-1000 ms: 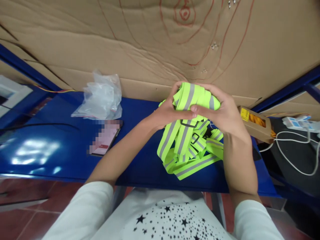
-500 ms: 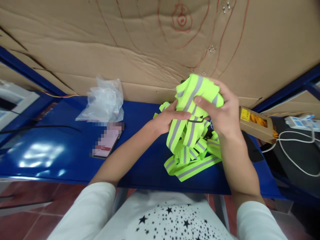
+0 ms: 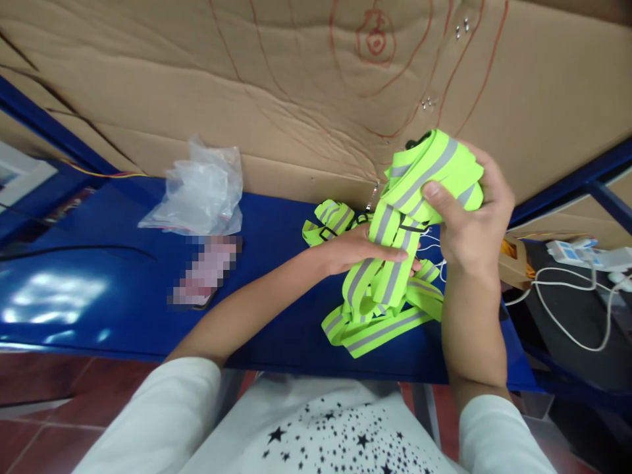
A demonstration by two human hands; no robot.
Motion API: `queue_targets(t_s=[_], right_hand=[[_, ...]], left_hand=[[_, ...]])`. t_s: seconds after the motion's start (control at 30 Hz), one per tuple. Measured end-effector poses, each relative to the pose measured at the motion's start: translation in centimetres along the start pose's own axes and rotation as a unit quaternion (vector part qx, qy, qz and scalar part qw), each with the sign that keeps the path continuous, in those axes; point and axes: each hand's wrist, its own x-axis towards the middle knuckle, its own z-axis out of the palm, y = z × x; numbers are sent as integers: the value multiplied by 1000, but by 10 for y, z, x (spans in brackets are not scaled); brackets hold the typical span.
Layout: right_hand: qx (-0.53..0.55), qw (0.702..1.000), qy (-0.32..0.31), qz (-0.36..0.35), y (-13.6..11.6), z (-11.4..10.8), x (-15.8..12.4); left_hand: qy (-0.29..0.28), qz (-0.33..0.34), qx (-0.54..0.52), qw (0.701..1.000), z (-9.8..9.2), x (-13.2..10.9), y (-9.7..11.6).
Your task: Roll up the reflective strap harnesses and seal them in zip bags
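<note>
A neon yellow-green reflective strap (image 3: pixel 429 168) with grey stripes is folded into a bundle, and my right hand (image 3: pixel 471 210) grips it with the thumb on top. Lower down, my left hand (image 3: pixel 353 251) closes round the lengths that hang from the bundle, its thumb lying across them. Black buckle pieces show at the bundle's top and lower edge. More of the strap (image 3: pixel 385 332) lies in loose loops on the blue table (image 3: pixel 276 283). Behind my left wrist rests another folded strap (image 3: pixel 333 216) with a black buckle.
Clear plastic bags (image 3: pixel 202 191) lie at the back left, with a blurred phone (image 3: pixel 207 270) in front of them. To the right are a cardboard box (image 3: pixel 513 263), white cables (image 3: pixel 567 276) and a power strip (image 3: pixel 573 253). A cardboard panel (image 3: pixel 296 99) stands behind the table.
My right hand has moved right and slightly up with the bundle. My left hand has slid down onto the hanging lengths, and the folded strap behind it shows more. The view has shifted slightly.
</note>
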Motion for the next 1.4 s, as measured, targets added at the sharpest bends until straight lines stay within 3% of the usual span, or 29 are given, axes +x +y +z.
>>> queue_targets(t_s=[0.17,0.37,0.5,0.63,0.73,0.87,1.03,1.27,1.4], right_hand=[[-35,993,36,-111,-18,-11,0],[-78,972,-96,-202,-27,-4,-4],[-43,954,-124,-270,-21,-2,1],[-55,946,-217,-234,-28,-11,2],[-14,942,-281,-184,-29,-17,2],[113,968,-204,-91,-16,-17,7],[40,960,-274,-31,-6,-18,11],[46,970,-236,-42,-14,-21,6],[-76,975,-186,-89,-23,-21,4]], left_hand=[[23,-25,-28,999,3,0,7],[67,61,20,996,24,-15,28],[62,106,64,990,29,-28,44],[22,122,55,991,23,-28,46],[47,120,68,989,20,-26,44],[92,125,177,972,20,-25,42],[112,116,213,964,15,-23,37],[120,109,259,952,8,-22,38],[109,82,268,954,12,-22,40]])
